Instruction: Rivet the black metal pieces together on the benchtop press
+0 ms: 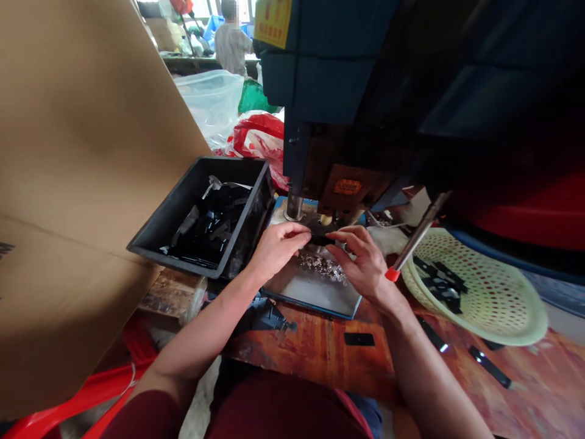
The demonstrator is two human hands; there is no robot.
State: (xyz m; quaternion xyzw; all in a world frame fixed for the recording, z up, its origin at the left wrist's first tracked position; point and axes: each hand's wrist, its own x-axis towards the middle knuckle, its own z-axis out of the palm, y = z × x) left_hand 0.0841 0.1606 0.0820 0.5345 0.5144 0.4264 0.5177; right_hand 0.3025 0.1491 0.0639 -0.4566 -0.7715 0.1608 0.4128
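Under the head of a blue press machine [347,177], a small flat black piece [322,240] spans the gap between my hands. My left hand [281,247] pinches its left end with the fingertips. At its right end the fingers of my right hand [363,259] close on it, thumb held low. Just below lie many small shiny metal bits [322,266] on the machine's grey base plate [311,291]. The fingertips partly cover the piece, so its exact shape is hidden.
A black bin [228,250] of dark flat parts stands left, beside a large cardboard sheet [82,152]. Right is a pale green basket [516,305] with black pieces. A red-tipped lever [418,238] hangs by my right wrist. One black plate [359,339] lies on the wooden table [311,347].
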